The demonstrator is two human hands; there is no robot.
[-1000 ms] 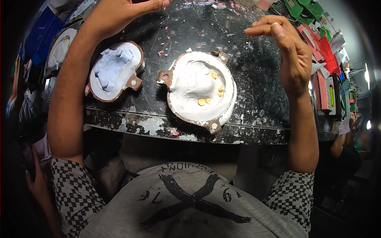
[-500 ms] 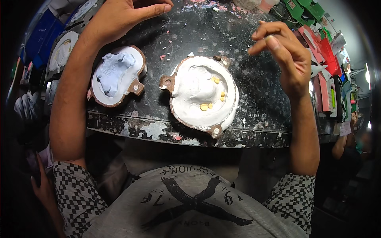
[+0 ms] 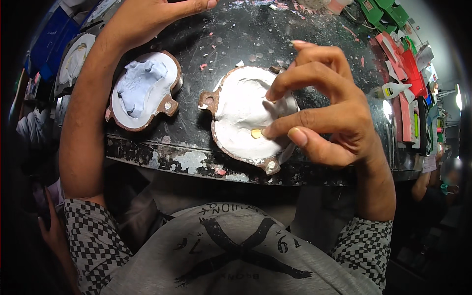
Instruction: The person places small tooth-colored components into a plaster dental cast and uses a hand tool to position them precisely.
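My right hand (image 3: pixel 327 101) is over a brown metal dental flask half (image 3: pixel 210 101) filled with white plaster (image 3: pixel 236 86). Its fingers are spread and curved, and two fingertips reach the mould hollow, one beside a yellowish artificial tooth (image 3: pixel 255 133). The other teeth are hidden under the hand. Cut off by the top edge, my left hand (image 3: pixel 150 19) has its thumb stretched out and nothing seen in it. Beside my left forearm lies a second flask half (image 3: pixel 168 105), holding a bluish-grey dental cast (image 3: pixel 140 86) set in white plaster.
Scraps and plaster stains dot the black worktop (image 3: pixel 191 128). Another plaster-filled piece (image 3: pixel 76 59) lies at the far left, near blue bins (image 3: pixel 54 37). On the right are red trays (image 3: pixel 410 69), a whitish bottle (image 3: pixel 391 91) and green containers (image 3: pixel 383 12). Other people are partly visible at both sides.
My right hand has moved left and down from the open worktop onto the plaster-filled flask half, covering most of the teeth. My left hand has barely moved.
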